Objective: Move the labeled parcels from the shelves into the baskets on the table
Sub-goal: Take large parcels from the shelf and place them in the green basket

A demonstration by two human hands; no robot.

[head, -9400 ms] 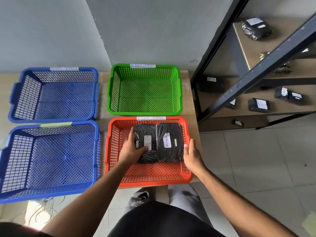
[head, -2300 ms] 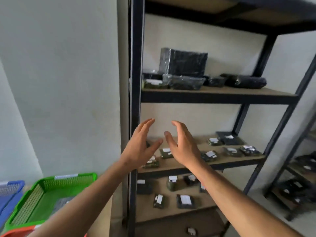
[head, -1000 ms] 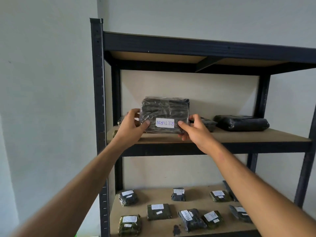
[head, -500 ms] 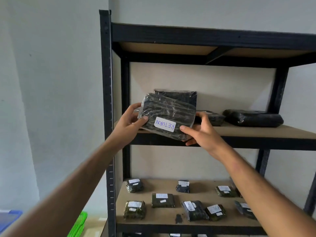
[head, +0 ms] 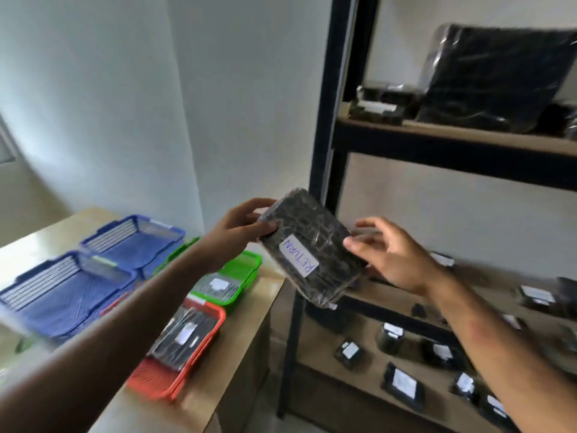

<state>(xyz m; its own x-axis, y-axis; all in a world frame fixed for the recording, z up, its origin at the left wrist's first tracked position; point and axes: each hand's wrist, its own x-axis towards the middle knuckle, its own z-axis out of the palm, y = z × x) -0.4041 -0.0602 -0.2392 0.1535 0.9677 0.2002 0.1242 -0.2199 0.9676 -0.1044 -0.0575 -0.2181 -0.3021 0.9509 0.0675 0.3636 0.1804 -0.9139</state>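
A: We see a black wrapped parcel (head: pixel 309 250) held in the air between the table (head: pixel 218 389) and the shelf unit (head: pixel 327 120), tilted, its white label (head: pixel 298 255) reading "RETURN".

B: How do we read the grip?

A: The left hand (head: pixel 240 228) grasps the parcel's upper left edge, thumb on the front, fingers curled behind. The right hand (head: pixel 393 260) lies at the right edge with fingers spread and loosely bent; we cannot tell whether they press the wrapping or hang just clear of it.

B: And the baskets?

A: Two blue baskets (head: pixel 78 276) stand at the left, motion-blurred. The green basket (head: pixel 246 270) is partly covered by the left forearm; a small labelled packet (head: pixel 217 285) lies inside. The red basket (head: pixel 175 382) holds a dark parcel (head: pixel 184 337) with a white label too smeared to read.

B: What of the shelves?

A: The upper shelf carries a large black bundle (head: pixel 496 76), cut off at the right edge. Small labelled packets (head: pixel 402 385) lie on the lower boards; their writing is illegible, and several are hidden by the right forearm.
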